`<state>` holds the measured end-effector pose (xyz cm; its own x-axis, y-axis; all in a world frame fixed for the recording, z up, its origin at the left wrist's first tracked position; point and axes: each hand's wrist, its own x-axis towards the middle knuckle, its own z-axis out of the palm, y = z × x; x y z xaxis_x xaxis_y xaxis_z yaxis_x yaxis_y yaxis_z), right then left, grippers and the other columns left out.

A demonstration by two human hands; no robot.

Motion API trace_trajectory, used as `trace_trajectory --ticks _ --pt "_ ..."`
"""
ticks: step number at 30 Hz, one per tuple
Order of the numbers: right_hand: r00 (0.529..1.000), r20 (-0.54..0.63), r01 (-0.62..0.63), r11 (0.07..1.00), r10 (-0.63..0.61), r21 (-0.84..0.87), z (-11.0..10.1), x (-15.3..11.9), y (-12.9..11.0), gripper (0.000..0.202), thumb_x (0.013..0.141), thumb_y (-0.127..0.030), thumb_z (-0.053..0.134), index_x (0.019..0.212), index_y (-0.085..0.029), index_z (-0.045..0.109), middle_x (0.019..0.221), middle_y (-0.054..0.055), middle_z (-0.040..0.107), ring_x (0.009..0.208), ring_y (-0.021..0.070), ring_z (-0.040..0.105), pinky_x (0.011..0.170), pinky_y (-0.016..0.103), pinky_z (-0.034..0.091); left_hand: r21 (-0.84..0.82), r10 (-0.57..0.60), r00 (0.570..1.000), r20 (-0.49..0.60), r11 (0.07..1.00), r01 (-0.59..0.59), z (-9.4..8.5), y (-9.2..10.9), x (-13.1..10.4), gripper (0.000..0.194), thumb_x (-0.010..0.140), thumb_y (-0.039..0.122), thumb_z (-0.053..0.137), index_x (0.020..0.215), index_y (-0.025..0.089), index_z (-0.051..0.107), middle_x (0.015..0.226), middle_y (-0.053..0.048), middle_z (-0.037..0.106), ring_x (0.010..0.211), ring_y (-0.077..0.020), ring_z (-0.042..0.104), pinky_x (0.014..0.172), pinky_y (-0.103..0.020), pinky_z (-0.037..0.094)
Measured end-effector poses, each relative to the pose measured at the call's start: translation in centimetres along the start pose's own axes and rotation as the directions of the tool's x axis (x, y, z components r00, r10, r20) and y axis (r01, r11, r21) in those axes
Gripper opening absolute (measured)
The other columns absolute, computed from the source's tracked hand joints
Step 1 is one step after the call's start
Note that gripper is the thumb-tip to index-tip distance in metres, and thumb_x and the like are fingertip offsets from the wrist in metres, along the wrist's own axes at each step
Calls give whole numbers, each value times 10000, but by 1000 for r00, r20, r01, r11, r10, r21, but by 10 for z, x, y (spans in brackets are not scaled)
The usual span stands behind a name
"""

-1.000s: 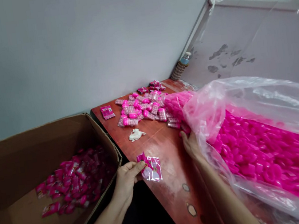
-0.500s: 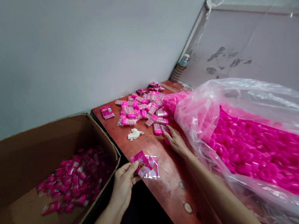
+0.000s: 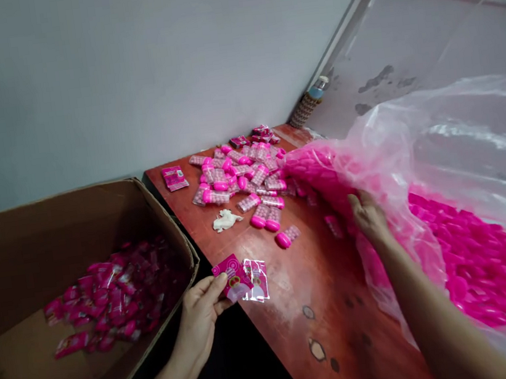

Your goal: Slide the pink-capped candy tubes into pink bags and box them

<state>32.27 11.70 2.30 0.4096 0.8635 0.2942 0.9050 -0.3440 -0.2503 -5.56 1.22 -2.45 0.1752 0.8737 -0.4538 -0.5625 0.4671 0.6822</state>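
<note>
My left hand [image 3: 204, 311] pinches flat, shiny pink printed sleeves [image 3: 233, 279], fanned out over the table's near edge. On the right, my right hand [image 3: 368, 215] is closed on the side of a large clear plastic bag [image 3: 391, 196], its fingertips partly hidden in the folds. Bright pink plastic pieces [image 3: 486, 264] fill the bag. Left of that hand, small clear containers with pink caps [image 3: 255, 173] and pale round contents lie heaped on the reddish table [image 3: 295, 296]. One loose container [image 3: 288, 236] lies nearer to me.
An open cardboard box [image 3: 163, 214] on the left contains many pink wrapped packs [image 3: 113, 295]. A stack of pink sleeves [image 3: 174, 178], more pink packets [image 3: 262, 134] and a crumpled white scrap [image 3: 226, 220] lie on the table. A bottle [image 3: 311, 101] stands in the corner by the wall.
My right hand has moved right from the containers to the bag, and the bag's side has shifted right and up, uncovering more containers. My left hand still holds the sleeves.
</note>
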Motion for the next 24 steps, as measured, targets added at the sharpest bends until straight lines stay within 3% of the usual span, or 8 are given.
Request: trace_trajectory --ticks 4,6,8,9,12,15,20,24 --pt "980 23 198 970 -197 -138 29 -7 5 601 839 -472 306 1284 -69 343 1327 175 374 1252 307 268 1007 464 231 3 -19 999 40 1000 19 2 1 1 224 708 307 631 781 97 660 740 -63 625 697 -156 581 646 -278 481" --pt "923 122 381 910 -365 -163 41 -18 9 553 857 -449 281 1288 -109 348 1345 134 365 1268 283 246 1031 464 197 17 -23 999 33 1000 22 -1 3 0 225 706 307 633 780 97 664 781 -74 633 698 -154 578 635 -270 480" --pt "864 232 479 872 -447 -102 49 -26 13 542 859 -449 286 1298 -136 340 1347 112 371 1254 272 284 1028 451 230 23 -25 1000 17 999 25 -3 3 1 216 706 302 634 777 101 665 802 -76 637 700 -152 577 623 -259 477" --pt "858 260 471 880 -442 -61 52 -27 14 564 853 -463 296 1314 -139 313 1355 110 359 1248 276 295 1020 454 251 24 -27 1000 11 999 26 -4 4 1 210 708 300 632 777 104 665 802 -74 638 701 -151 577 619 -254 476" --pt "919 225 320 946 -324 58 58 -17 10 632 841 -489 302 1355 -132 213 1387 114 299 1255 285 280 1011 465 259 32 -26 999 18 999 26 -3 3 2 206 722 299 620 786 108 664 799 -70 638 705 -150 575 623 -255 475" --pt "943 192 251 959 -273 131 67 -1 -7 583 861 -467 250 1345 -143 248 1377 103 322 1257 264 280 1024 450 235 49 -35 999 35 998 33 3 1 2 218 726 309 614 785 106 666 793 -72 639 697 -148 570 640 -268 478" --pt "934 186 273 946 -304 178 79 -4 -42 561 862 -472 253 1312 -149 335 1382 92 318 1278 265 232 1042 468 175 74 -39 998 46 997 35 8 -3 -4 237 726 326 611 774 102 671 760 -73 634 688 -149 565 640 -266 476" --pt "888 204 354 895 -413 272 71 -26 -56 520 859 -471 289 1284 -191 391 1358 54 369 1249 240 306 1034 413 241 98 -42 998 43 994 38 8 -5 -6 243 729 331 605 802 108 670 727 -60 620 688 -149 558 612 -248 467"
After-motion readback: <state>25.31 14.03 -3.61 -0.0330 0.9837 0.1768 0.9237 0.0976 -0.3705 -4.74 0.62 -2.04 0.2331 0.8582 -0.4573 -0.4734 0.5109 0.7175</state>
